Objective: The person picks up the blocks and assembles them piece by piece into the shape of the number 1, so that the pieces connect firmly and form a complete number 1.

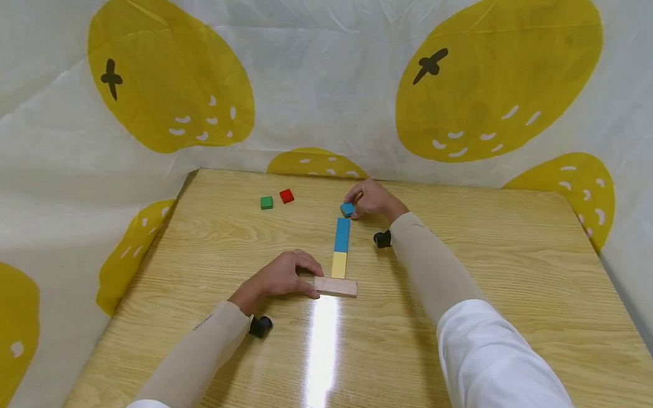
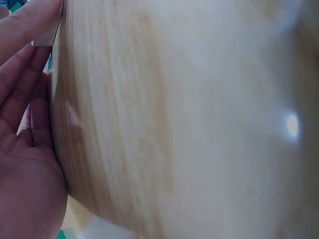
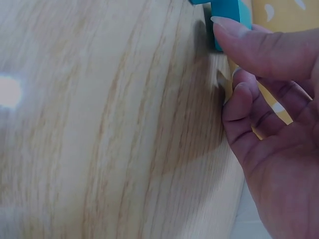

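Note:
In the head view, a long blue block [image 1: 342, 235] and a yellow block [image 1: 339, 265] lie end to end in a line. A plain wooden block [image 1: 336, 286] lies crosswise at the yellow block's near end. My left hand [image 1: 281, 274] holds that wooden block by its left end, thumb in front and fingers behind; the left wrist view shows only a corner of the wooden block [image 2: 45, 38]. At the far end of the line, my right hand [image 1: 372, 198] pinches a small blue block [image 1: 347, 210]. The right wrist view shows the thumb against this blue block [image 3: 232, 12].
A green block [image 1: 267, 202] and a red block [image 1: 287, 196] lie near the back edge of the wooden table [image 1: 504, 268], left of the line. A patterned curtain [image 1: 318, 73] hangs behind the table. Black wrist cameras [image 1: 261, 326] sit under both forearms.

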Tool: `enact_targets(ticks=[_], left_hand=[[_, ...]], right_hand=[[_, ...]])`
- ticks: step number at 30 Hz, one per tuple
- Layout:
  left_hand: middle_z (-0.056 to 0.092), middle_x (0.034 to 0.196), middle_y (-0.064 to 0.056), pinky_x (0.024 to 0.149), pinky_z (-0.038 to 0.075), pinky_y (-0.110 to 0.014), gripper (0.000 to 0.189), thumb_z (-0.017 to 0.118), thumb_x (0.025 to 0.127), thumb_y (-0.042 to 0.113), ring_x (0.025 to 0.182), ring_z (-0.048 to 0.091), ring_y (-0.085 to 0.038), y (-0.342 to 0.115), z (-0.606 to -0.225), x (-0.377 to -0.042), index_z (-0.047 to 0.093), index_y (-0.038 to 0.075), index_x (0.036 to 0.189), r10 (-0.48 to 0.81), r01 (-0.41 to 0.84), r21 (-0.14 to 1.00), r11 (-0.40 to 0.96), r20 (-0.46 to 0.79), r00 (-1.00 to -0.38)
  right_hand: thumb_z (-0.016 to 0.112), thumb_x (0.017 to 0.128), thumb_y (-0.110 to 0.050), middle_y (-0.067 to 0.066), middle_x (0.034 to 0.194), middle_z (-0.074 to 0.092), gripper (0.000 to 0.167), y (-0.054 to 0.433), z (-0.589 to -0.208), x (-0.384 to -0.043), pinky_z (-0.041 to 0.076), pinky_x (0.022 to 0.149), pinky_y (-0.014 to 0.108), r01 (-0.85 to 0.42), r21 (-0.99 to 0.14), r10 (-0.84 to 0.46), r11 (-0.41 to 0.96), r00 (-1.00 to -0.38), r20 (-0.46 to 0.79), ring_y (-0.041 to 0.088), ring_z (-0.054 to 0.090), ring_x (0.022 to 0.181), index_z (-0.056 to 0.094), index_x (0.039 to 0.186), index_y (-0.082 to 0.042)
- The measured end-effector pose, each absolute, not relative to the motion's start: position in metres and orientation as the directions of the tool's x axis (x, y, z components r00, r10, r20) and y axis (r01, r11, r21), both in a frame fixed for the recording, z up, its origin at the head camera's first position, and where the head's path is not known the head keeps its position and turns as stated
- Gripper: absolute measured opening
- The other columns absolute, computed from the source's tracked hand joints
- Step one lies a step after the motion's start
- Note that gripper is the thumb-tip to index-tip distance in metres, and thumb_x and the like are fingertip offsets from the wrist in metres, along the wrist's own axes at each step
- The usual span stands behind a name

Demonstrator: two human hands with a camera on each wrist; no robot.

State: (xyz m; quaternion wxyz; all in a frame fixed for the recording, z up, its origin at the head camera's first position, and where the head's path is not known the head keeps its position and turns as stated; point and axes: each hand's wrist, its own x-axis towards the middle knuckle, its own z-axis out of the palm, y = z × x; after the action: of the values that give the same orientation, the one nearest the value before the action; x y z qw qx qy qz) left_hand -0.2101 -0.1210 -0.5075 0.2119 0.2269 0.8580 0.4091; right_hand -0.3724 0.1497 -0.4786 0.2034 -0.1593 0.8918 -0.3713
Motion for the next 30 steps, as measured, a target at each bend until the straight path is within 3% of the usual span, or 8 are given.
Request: enact_targets(ticks=[14, 21, 30], left_hand=[[0.074, 0.116, 0.009, 0.107, 0.047, -0.042, 0.03, 0.095, 0.076, 0.03, 0.117, 0.06, -0.014, -0.1209, -0.508, -0.2099, 0.083, 0.027, 0.103, 0.56, 0.21, 0.798, 0.565, -0.184, -0.808], [0.074, 0.117, 0.009, 0.108, 0.047, -0.042, 0.029, 0.094, 0.077, 0.031, 0.118, 0.059, -0.014, -0.1211, -0.5081, -0.2095, 0.083, 0.028, 0.103, 0.558, 0.209, 0.793, 0.572, -0.19, -0.808], [0.074, 0.116, 0.009, 0.108, 0.047, -0.041, 0.029, 0.095, 0.076, 0.029, 0.117, 0.06, -0.014, -0.1218, -0.508, -0.2109, 0.083, 0.029, 0.102, 0.561, 0.202, 0.803, 0.56, -0.189, -0.806]], right_hand=[[0.079, 0.082, 0.004, 0.016, 0.125, 0.073, 0.036, 0.15, -0.4794, -0.3685, 0.055, 0.097, 0.042, -0.147, -0.722, -0.444, 0.676, -0.863, -0.24, 0.03, 0.061, 0.11, 0.078, 0.117, -0.005], [0.079, 0.083, 0.004, 0.016, 0.126, 0.073, 0.036, 0.1508, -0.4802, -0.3684, 0.056, 0.094, 0.042, -0.152, -0.726, -0.46, 0.671, -0.853, -0.246, 0.031, 0.062, 0.11, 0.078, 0.118, -0.005], [0.079, 0.083, 0.003, 0.015, 0.124, 0.074, 0.037, 0.1514, -0.4812, -0.3699, 0.055, 0.1, 0.044, -0.152, -0.722, -0.46, 0.675, -0.851, -0.252, 0.03, 0.062, 0.112, 0.078, 0.119, -0.006]])
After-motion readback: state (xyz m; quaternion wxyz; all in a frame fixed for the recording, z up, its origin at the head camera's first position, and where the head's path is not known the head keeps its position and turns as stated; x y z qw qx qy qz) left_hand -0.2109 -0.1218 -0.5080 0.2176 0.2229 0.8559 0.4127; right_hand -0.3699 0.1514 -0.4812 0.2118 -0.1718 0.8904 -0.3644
